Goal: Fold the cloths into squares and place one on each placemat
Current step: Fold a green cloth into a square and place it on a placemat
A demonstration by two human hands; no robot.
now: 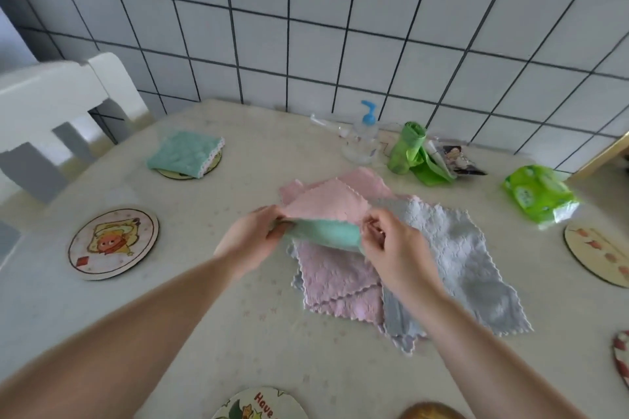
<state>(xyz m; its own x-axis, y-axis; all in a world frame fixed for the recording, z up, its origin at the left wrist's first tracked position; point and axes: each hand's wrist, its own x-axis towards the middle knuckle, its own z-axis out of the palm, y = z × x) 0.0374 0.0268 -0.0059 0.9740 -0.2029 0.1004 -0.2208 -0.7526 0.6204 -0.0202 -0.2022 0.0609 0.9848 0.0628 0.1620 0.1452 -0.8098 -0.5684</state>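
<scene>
We found the pink-and-green cloth (326, 218) held up over the middle of the table (238, 333), pink face up, green underside showing along the near fold. The left hand (253, 241) pinched its 9 o'clock end and the right hand (388, 241) pinched its 3 o'clock end; both sets of fingers were curled onto the fabric. The folded strip's long axis ran 9 to 3 between the grips, its free pink part pointing toward 12. We judged neither hand nearer; the cloth spanned them evenly.

Under it lay the unfolded lilac cloth (335, 277) and grey cloth (466, 258). A folded green cloth (182, 155) already sat on the far placemat at 10 o'clock. The empty cartoon placemat (114, 243) lay at 9 o'clock, on the left hand's side, so we judged delivery there would favour that hand.
</scene>
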